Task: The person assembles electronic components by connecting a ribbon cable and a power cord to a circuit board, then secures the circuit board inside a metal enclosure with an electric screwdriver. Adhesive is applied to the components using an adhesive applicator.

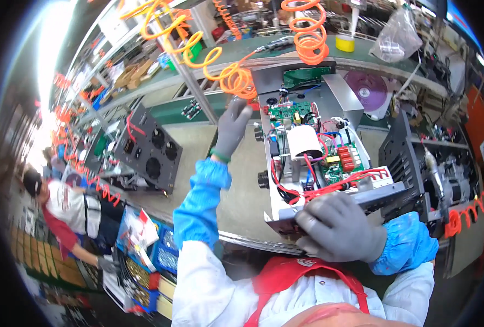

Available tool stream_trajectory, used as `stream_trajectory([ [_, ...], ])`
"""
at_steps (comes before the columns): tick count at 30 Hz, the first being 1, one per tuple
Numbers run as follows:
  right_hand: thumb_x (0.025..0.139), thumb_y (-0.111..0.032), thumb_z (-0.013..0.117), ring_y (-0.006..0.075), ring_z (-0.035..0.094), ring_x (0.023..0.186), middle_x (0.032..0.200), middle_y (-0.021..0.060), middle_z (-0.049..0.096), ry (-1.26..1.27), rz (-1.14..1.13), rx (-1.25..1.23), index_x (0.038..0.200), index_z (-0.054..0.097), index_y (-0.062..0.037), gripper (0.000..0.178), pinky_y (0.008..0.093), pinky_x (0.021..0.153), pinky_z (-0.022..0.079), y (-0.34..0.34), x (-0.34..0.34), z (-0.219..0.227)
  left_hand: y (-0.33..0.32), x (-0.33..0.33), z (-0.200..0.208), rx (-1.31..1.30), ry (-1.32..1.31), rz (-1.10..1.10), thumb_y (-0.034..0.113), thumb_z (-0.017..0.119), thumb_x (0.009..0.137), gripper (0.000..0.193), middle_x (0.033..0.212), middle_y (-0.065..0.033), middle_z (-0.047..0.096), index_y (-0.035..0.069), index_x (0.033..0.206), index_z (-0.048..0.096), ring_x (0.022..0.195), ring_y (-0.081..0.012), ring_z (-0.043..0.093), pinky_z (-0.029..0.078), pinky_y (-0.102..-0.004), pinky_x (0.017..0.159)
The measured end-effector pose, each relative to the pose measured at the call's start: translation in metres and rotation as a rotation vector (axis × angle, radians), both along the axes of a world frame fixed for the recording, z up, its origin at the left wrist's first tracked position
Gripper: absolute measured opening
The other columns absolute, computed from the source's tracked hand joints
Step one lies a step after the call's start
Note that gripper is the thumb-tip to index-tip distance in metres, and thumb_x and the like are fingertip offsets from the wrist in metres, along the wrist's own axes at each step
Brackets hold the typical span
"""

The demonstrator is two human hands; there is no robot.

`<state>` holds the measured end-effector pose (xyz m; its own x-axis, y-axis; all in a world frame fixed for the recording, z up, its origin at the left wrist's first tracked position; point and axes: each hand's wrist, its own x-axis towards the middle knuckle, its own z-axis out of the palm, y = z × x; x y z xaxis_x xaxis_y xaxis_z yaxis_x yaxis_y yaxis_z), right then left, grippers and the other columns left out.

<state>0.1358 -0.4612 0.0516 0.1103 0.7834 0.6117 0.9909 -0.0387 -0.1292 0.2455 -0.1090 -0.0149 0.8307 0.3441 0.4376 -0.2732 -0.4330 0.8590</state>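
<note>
My left hand, in a grey glove, is raised left of an opened metal equipment chassis. Its fingers are closed just below a coiled orange air hose; what they hold is hidden. My right hand, also gloved, curls over the chassis's near edge, with its fingers at the front panel. Inside the chassis are green circuit boards, a white cylinder, red wires and red block components. Black round knobs or connectors stick out of its left side.
Another dark chassis with fans stands to the left on the bench. On the right is a black vented unit. A purple disc, yellow tape roll and plastic bag lie behind. A co-worker reaches toward parts bins.
</note>
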Motion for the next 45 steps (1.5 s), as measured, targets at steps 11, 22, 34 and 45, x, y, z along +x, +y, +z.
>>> stream_trajectory([
  [11,0.066,-0.020,0.063,0.0126,0.050,0.060,0.063,-0.0040,0.045,-0.127,-0.340,0.074,0.079,0.059,-0.0125,0.015,0.0282,0.053,0.040,0.090,-0.029,-0.034,0.051,0.222,0.002,0.774,0.166,0.316,0.008,0.050,0.076,0.044,0.117,-0.0216,0.062,0.007,0.119,0.062,0.110,-0.0373,0.059,0.048,-0.0432,0.094],
  [22,0.062,-0.022,0.064,0.0161,0.050,0.057,0.059,-0.0014,0.044,-0.068,-0.298,0.044,0.063,0.049,-0.0142,0.017,0.0325,0.056,0.039,0.033,-0.046,-0.035,0.085,0.127,-0.005,0.863,0.162,0.320,0.015,0.050,0.079,0.036,0.115,-0.0204,0.062,0.010,0.111,0.064,0.104,-0.0394,0.061,0.049,-0.0486,0.086],
  [34,0.077,0.004,0.063,0.0277,0.058,0.079,0.081,0.0132,0.057,0.234,-0.454,0.296,0.088,0.062,0.0023,0.010,0.0394,0.083,0.049,-0.045,-0.051,-0.043,0.081,-0.171,-0.010,0.909,0.218,0.859,0.022,0.053,0.082,0.025,0.103,-0.0123,0.065,0.015,0.103,0.066,0.091,-0.0359,0.065,0.052,-0.0462,0.077],
  [45,0.082,-0.027,0.067,0.0403,0.062,0.098,0.103,0.0210,0.064,1.106,-0.686,-0.251,0.102,0.062,-0.0004,0.034,0.0439,0.084,0.049,-0.057,-0.087,-0.331,0.044,-0.353,-0.119,-0.355,0.132,0.414,0.013,0.069,0.074,0.057,0.113,-0.0094,0.064,-0.002,0.127,0.056,0.100,-0.0171,0.060,0.048,-0.0321,0.088],
])
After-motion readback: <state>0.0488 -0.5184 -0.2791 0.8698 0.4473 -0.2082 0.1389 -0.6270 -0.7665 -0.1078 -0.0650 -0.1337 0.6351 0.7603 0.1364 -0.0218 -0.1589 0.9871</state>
